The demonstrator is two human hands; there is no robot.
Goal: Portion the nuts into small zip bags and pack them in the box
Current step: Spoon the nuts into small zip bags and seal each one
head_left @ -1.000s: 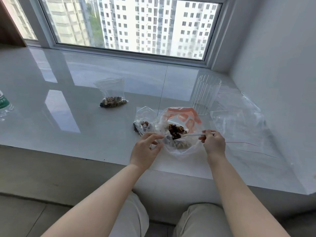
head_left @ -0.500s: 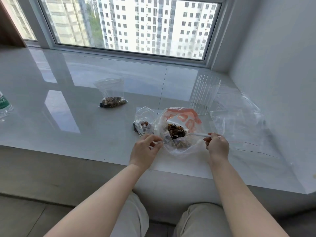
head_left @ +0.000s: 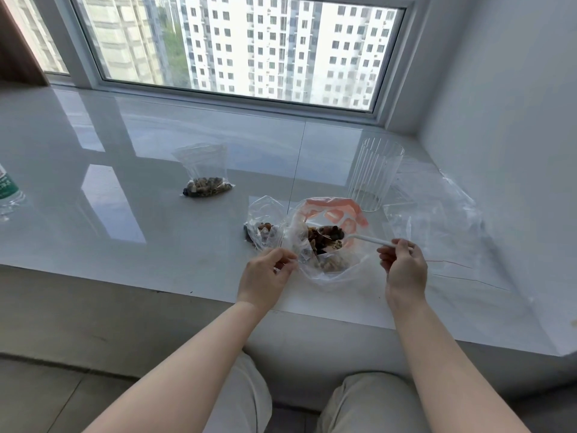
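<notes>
Head view, left hand [head_left: 265, 273] pinching nut bag [head_left: 324, 245], right hand [head_left: 404, 265] holding spoon [head_left: 368, 239]

A glossy white worktop [head_left: 156, 245] bears a filled small bag [head_left: 206, 179]; a ribbed clear cup [head_left: 374, 173] stands right. A large bag of nuts [head_left: 324, 245] lies near the front edge; a bottle [head_left: 7, 192] sits far left.

Left hand [head_left: 268, 270] pinches the nut bag [head_left: 324, 242] rim — right hand [head_left: 402, 264] holds a white spoon [head_left: 368, 240].

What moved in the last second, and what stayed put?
The right hand drew the white spoon back out of the big nut bag, toward the right. The left hand kept pinching the bag's edge. The small filled bags and the clear cup stayed put.
</notes>
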